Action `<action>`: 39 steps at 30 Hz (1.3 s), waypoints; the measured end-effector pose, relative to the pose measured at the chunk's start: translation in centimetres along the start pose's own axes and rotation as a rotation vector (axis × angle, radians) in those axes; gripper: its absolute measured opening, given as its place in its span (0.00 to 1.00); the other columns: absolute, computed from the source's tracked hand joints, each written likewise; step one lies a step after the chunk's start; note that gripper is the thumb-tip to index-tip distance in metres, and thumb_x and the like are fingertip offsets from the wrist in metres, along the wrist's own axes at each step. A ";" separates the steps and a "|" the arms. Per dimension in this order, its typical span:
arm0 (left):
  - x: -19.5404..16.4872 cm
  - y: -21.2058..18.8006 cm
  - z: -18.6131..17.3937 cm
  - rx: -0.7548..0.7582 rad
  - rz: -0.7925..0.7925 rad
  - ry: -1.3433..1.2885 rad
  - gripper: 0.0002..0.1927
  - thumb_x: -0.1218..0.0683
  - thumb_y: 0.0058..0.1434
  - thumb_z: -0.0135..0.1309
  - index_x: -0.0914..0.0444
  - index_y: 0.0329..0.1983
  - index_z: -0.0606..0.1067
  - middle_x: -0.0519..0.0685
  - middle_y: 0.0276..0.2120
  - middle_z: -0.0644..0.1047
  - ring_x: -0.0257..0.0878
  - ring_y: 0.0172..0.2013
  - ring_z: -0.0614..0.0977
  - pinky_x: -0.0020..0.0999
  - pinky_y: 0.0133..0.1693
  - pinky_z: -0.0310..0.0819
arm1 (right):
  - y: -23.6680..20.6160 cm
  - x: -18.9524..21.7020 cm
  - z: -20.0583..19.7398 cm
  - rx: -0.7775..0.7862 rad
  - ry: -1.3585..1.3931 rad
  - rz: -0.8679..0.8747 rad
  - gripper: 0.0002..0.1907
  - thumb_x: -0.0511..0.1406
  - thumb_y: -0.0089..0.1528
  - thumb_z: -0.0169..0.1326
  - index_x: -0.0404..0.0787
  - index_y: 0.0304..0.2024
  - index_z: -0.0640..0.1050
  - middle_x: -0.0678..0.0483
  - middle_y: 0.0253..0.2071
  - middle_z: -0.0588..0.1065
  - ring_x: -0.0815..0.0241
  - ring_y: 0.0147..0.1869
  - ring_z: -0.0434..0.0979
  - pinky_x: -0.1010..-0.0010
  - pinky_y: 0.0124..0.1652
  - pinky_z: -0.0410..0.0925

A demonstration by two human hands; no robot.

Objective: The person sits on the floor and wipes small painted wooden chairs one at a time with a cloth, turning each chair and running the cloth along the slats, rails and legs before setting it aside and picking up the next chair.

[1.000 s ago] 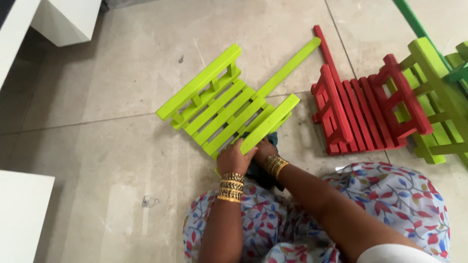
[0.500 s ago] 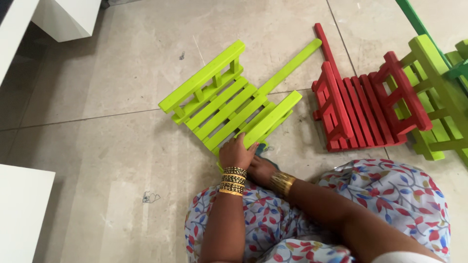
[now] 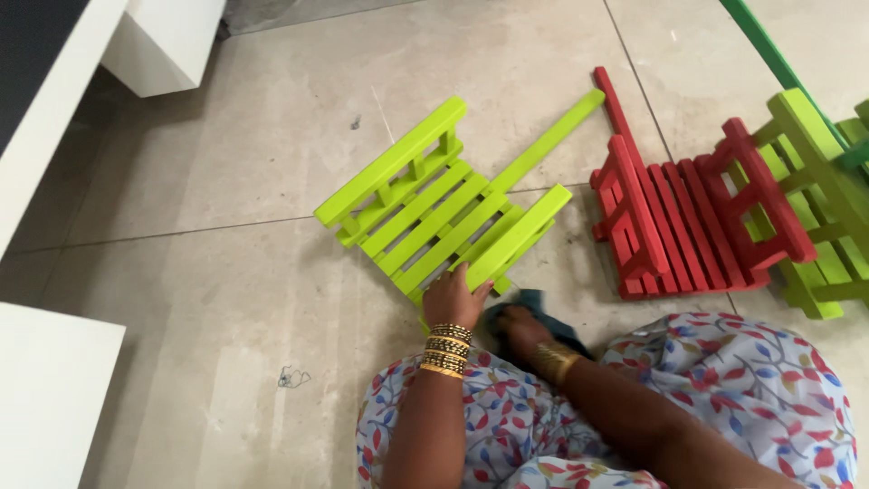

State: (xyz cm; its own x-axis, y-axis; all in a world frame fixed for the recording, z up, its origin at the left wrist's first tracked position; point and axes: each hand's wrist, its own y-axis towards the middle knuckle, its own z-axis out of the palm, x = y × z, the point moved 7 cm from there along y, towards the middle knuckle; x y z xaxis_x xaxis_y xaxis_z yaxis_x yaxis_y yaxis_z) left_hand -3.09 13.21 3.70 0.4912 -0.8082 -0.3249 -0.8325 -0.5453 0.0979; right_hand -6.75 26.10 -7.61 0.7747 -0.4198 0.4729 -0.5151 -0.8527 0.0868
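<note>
Two hands work at the near corner of a lime-green slatted wooden chair [image 3: 444,213] lying tipped over on the grey tiled floor [image 3: 226,299]. The left hand [image 3: 453,297] steadies its lower edge, fingers curled down on the wood. The right hand [image 3: 516,326] presses a dark blue cloth [image 3: 534,303] to the floor just beside it; its fingers are hidden. Wiping looks to be the step in hand; reaching the slats next would call for lifting the cloth onto them. A red slatted wooden chair [image 3: 688,222] lies nearby.
</note>
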 end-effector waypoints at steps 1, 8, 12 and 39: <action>0.0 0.2 0.1 -0.010 0.009 -0.004 0.33 0.35 0.55 0.63 0.56 0.58 0.74 0.57 0.45 0.80 0.55 0.45 0.81 0.53 0.44 0.74 | -0.7 -1.2 -1.8 -0.143 0.032 0.052 0.17 0.29 0.52 0.54 0.41 0.44 0.80 0.42 0.53 0.74 0.41 0.60 0.72 0.56 0.57 0.68; -2.1 0.4 2.4 0.007 -0.058 -0.111 0.35 0.40 0.57 0.63 0.57 0.65 0.70 0.59 0.48 0.79 0.58 0.48 0.80 0.54 0.48 0.74 | -5.8 -7.5 -6.3 0.048 -0.097 0.487 0.38 0.48 0.50 0.66 0.59 0.62 0.67 0.43 0.70 0.53 0.36 0.73 0.52 0.47 0.67 0.54; -1.6 1.7 2.0 0.129 -0.054 -0.448 0.38 0.36 0.61 0.60 0.58 0.70 0.69 0.62 0.58 0.78 0.56 0.57 0.81 0.48 0.58 0.75 | -6.6 -7.4 -4.9 0.294 -0.100 0.580 0.53 0.55 0.48 0.72 0.68 0.71 0.59 0.42 0.79 0.41 0.29 0.80 0.42 0.46 0.74 0.48; 7.8 -0.7 -7.8 -0.178 -0.603 -0.155 0.53 0.46 0.56 0.64 0.58 0.78 0.48 0.59 0.66 0.67 0.53 0.54 0.80 0.47 0.49 0.78 | -6.6 -7.8 -4.8 0.360 -0.148 0.491 0.54 0.56 0.49 0.71 0.64 0.72 0.59 0.40 0.79 0.43 0.35 0.82 0.42 0.49 0.76 0.42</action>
State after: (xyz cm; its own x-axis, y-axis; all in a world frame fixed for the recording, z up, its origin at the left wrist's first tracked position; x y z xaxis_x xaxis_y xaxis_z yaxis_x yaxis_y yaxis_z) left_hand 3.33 5.56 8.46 0.8056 -0.3145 -0.5021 -0.3602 -0.9328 0.0063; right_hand -11.16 36.52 -7.69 0.5352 -0.8058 0.2536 -0.6878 -0.5899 -0.4231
